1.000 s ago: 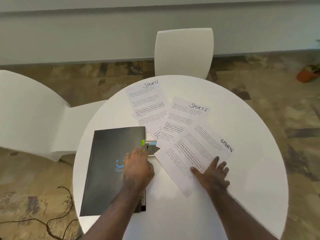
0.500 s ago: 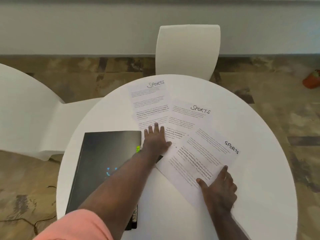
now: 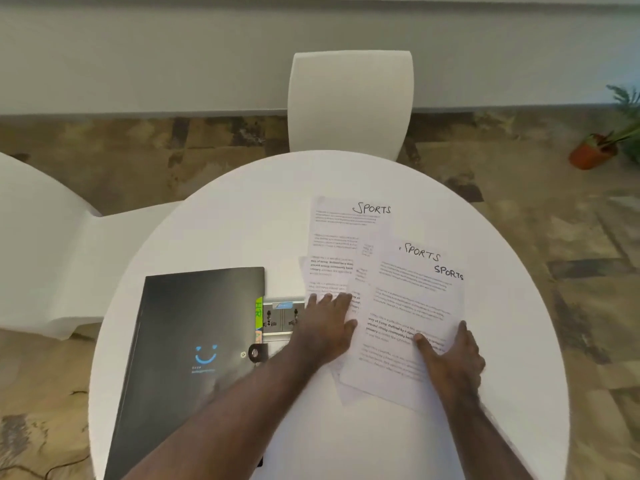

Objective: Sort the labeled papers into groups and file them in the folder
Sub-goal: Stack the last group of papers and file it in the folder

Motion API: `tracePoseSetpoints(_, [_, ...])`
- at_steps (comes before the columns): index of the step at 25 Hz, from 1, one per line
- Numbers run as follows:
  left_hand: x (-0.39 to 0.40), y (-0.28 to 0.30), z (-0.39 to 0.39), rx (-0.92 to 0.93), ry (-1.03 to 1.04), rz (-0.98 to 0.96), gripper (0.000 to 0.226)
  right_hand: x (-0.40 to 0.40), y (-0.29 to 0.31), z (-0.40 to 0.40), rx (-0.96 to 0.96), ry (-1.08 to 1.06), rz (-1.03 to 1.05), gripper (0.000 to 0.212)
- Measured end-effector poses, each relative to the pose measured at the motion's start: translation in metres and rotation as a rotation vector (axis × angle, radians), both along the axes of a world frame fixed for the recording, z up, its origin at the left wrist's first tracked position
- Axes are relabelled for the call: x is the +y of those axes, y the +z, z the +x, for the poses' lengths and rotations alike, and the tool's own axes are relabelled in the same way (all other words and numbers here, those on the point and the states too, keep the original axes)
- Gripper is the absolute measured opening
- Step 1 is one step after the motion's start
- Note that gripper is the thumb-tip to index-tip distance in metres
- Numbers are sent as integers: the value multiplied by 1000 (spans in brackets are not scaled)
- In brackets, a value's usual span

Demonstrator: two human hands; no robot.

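Three printed sheets headed SPORTS lie overlapping on the round white table (image 3: 242,216). The far sheet (image 3: 343,233) sticks out at the top; the two nearer sheets (image 3: 412,292) are almost stacked. My left hand (image 3: 325,327) lies flat with straight fingers on the left edge of the pile. My right hand (image 3: 450,358) rests on the pile's lower right, thumb on top of the upper sheet. A closed black folder (image 3: 194,341) with a blue smile logo and coloured tabs (image 3: 258,311) lies at the left.
A power socket panel (image 3: 282,318) is set in the table between the folder and my left hand. One white chair (image 3: 349,102) stands behind the table and another white chair (image 3: 45,251) at the left. A potted plant (image 3: 599,147) sits on the floor far right.
The three sheets were fanned out; now they are drawn together to the right into an overlapping pile. My left hand went from the folder to the papers and slid them rightward.
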State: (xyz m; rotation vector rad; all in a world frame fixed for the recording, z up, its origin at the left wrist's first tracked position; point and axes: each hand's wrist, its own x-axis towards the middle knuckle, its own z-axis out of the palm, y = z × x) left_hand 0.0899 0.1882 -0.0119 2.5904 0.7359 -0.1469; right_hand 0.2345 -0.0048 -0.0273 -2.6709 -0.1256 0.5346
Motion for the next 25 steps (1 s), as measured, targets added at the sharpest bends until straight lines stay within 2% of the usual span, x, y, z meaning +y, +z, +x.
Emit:
tracePoseSetpoints(3, [-15,-14,-20,-165,-139,177,42,-1,0,-1,-2,34,-70,96])
tracePoseSetpoints(5, [-14,-17,-31,-215,-26,205,31,2,1,-5,-2,50,-92,94])
tracePoseSetpoints(7, [-3,-19,-31,-126,287,250,27,5,0,-8,-2,76,-106,92])
tracePoseSetpoints(9, [10,-18,-25,40,567,245,30,9,-1,-11,16,103,-125,91])
tracePoseSetpoints(12, [20,-9,-6,254,605,127,43,15,0,-13,37,141,-130,88])
tracePoseSetpoints(15, [25,-7,11,279,583,84,45,21,2,-14,60,164,-130,87])
tracePoseSetpoints(18, [28,-5,17,213,590,-74,37,25,3,-13,87,162,-110,87])
tracePoseSetpoints(20, [27,-6,17,1,628,-353,23,27,4,-10,98,149,-77,88])
tracePoseSetpoints(22, [20,-5,11,-175,656,-611,22,27,4,-8,116,146,-23,85])
tracePoseSetpoints(25, [15,-1,1,-214,664,-699,25,24,2,-8,135,166,74,77])
